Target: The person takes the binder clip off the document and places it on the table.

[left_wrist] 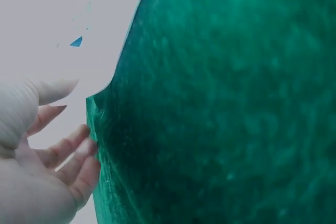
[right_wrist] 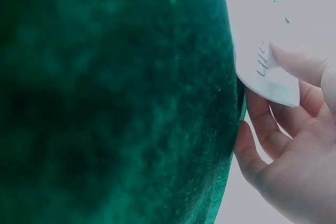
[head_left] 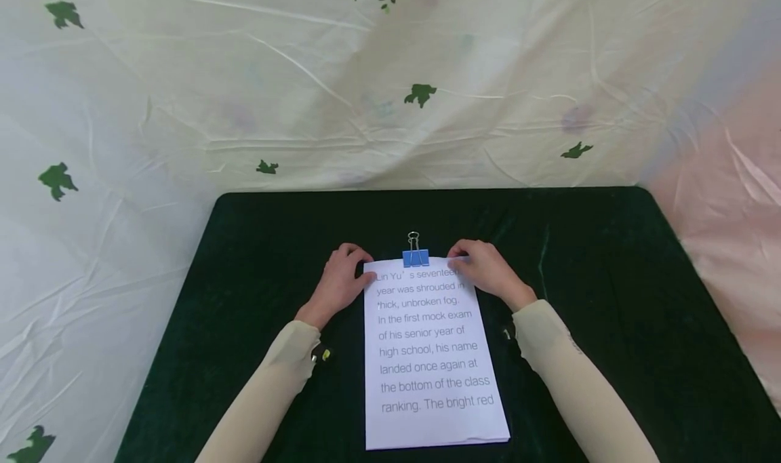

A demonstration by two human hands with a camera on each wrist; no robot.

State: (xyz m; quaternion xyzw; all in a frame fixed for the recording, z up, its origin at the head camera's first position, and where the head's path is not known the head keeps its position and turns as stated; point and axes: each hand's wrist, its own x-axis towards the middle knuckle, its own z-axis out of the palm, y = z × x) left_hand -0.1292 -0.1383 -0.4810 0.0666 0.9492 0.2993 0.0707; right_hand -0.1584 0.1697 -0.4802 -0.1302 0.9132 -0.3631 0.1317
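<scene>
A stack of printed white paper (head_left: 427, 354) lies on the dark green cloth, with large lines of text facing up. A blue binder clip (head_left: 416, 258) sits at the middle of its top edge, its wire handles pointing away from the page. My left hand (head_left: 337, 281) pinches the stack's top left corner; in the left wrist view its thumb (left_wrist: 55, 91) lies over the sheet. At the top right corner my right hand (head_left: 488, 270) grips the stack, thumb on the printed side and fingers beneath, as the right wrist view shows. Several layered sheet edges (right_wrist: 273, 98) show there.
Dark green cloth (head_left: 256, 246) covers the table, whose far edge has rounded corners. Behind and to the sides hangs a pale curtain (head_left: 305, 110) with green leaf shapes. A small yellowish item (head_left: 326, 354) shows beside the left sleeve.
</scene>
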